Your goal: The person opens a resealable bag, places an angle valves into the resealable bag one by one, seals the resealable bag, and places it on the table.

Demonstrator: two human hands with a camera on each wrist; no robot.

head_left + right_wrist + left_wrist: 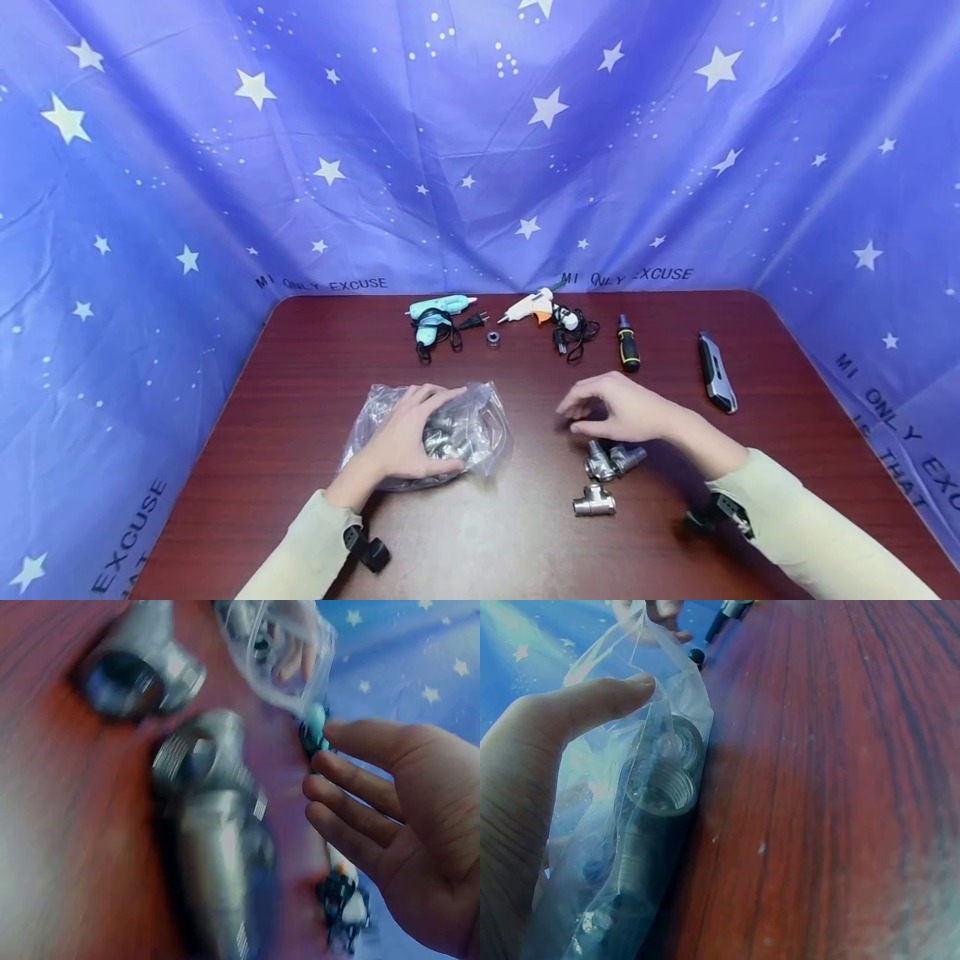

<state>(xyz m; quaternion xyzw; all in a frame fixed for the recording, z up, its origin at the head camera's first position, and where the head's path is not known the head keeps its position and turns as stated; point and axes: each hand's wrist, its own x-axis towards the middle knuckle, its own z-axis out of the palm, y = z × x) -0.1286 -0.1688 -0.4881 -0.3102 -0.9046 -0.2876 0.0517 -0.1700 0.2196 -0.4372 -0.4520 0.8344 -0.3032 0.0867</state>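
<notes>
A clear plastic bag [483, 417] of threaded metal pipe fittings lies on the dark red table [300, 400]. My left hand [416, 433] lies over the bag with its fingers curled round the bundle. In the left wrist view the thumb [585, 709] presses the plastic over a threaded fitting [660, 791]. To the right, my right hand [611, 408] hovers with relaxed fingers just above two joined metal fittings [611, 460] and holds nothing. A loose tee fitting [594, 501] lies nearer me. The right wrist view is blurred and shows the fittings [217, 832] beside the empty right hand [397, 817].
Along the back of the table lie a teal glue gun [438, 317], a small metal ring [492, 338], a white and orange glue gun [540, 308], a screwdriver [628, 343] and a utility knife [717, 371]. A blue starry cloth [480, 167] hangs round the table.
</notes>
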